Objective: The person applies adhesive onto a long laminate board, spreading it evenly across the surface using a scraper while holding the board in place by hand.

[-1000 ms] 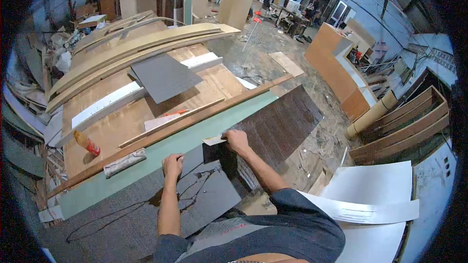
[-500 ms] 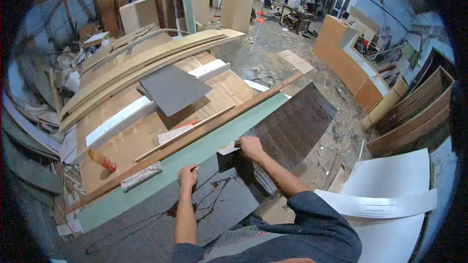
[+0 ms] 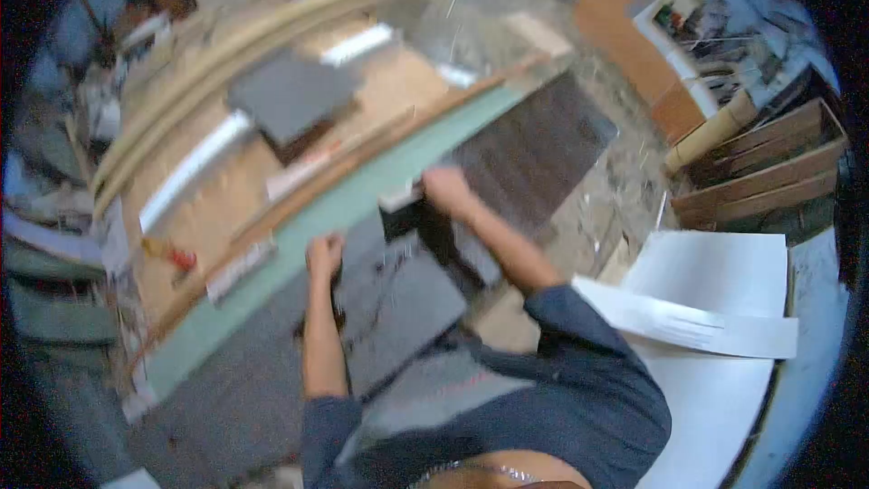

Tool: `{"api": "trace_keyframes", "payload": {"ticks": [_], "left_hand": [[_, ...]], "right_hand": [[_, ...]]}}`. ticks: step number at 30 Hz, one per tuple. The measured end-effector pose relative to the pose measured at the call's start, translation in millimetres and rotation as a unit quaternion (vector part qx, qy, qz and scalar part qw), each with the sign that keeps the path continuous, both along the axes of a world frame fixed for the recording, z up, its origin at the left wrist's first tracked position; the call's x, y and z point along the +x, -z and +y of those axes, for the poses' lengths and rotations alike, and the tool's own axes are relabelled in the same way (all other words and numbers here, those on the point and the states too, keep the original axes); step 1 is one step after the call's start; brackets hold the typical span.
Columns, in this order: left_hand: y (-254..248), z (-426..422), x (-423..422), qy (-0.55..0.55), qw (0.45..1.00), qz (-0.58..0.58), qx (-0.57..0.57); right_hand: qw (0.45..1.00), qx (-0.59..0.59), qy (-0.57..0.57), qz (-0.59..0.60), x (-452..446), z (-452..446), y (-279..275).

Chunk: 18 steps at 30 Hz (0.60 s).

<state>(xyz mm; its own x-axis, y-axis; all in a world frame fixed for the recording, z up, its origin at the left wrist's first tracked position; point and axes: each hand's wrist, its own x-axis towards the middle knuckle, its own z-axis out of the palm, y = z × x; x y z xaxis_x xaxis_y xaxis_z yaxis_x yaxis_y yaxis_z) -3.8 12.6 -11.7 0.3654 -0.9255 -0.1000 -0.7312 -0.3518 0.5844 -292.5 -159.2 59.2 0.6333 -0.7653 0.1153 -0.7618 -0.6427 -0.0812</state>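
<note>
My right hand (image 3: 444,188) is closed on a pale flat scraper (image 3: 401,197), whose edge lies over a black wet patch on the dark sheet. The dark brown part of the sheet (image 3: 543,149) stretches away to the upper right. My left hand (image 3: 324,252) is closed near the far edge of the grey sheet (image 3: 412,294); whether it pinches anything is blurred. Dark streaks of liquid run over the grey sheet between my arms. A green strip (image 3: 353,206) shows beyond both hands.
Past the green strip lie a rolled piece (image 3: 240,272), a red and yellow bottle (image 3: 172,254) and a loose grey sheet (image 3: 291,95) on a plywood panel (image 3: 217,186). White sheets (image 3: 711,272) stand at the right, below a brown wooden frame (image 3: 760,163).
The view has tilted downward and blurred, so the scene sits higher in the frame. My right hand keeps the scraper near the black patch, and my left hand stays by the far edge.
</note>
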Motion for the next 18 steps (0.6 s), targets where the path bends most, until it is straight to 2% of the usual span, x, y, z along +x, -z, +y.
{"api": "trace_keyframes", "payload": {"ticks": [3, 4, 5, 6, 8, 10, 12, 15, 16, 17, 18], "left_hand": [[16, -1, 3, -0.001, 0.998, 0.023, -0.054], [16, -3, 5, 0.011, 0.997, 0.019, -0.068], [16, -4, 5, 0.008, 0.998, 0.014, -0.057], [10, -6, 5, 0.011, 0.999, 0.004, -0.048], [12, 2, 4, 0.014, 1.000, 0.003, -0.027], [12, -2, 4, 0.018, 0.997, 0.016, -0.076], [10, -2, 3, 0.002, 0.998, 0.026, -0.061], [14, -3, 5, -0.010, 0.999, 0.019, -0.045], [14, -3, 5, 0.000, 0.998, 0.008, -0.059], [15, -3, 6, 0.007, 0.999, 0.019, -0.045], [19, -5, 8, 0.001, 0.999, 0.018, -0.037]], "right_hand": [[0.997, 0.076, -0.025, 0.002, -5, -3, -11], [0.994, 0.107, 0.006, 0.006, -4, -1, -15], [0.996, 0.080, 0.004, 0.028, -6, -13, 6], [0.994, 0.096, -0.022, 0.040, -6, 1, -21], [0.991, 0.120, -0.034, 0.051, -11, 6, -19], [0.988, 0.128, -0.039, 0.075, -16, 6, -23], [0.993, 0.060, -0.097, 0.034, -27, 2, -2], [0.988, 0.099, -0.070, 0.091, -24, 19, -22], [0.990, 0.075, -0.103, 0.057, -33, 17, -10], [0.987, 0.106, -0.079, 0.087, -34, 17, -9], [0.990, 0.096, -0.081, 0.070, -41, 18, -3]]}}
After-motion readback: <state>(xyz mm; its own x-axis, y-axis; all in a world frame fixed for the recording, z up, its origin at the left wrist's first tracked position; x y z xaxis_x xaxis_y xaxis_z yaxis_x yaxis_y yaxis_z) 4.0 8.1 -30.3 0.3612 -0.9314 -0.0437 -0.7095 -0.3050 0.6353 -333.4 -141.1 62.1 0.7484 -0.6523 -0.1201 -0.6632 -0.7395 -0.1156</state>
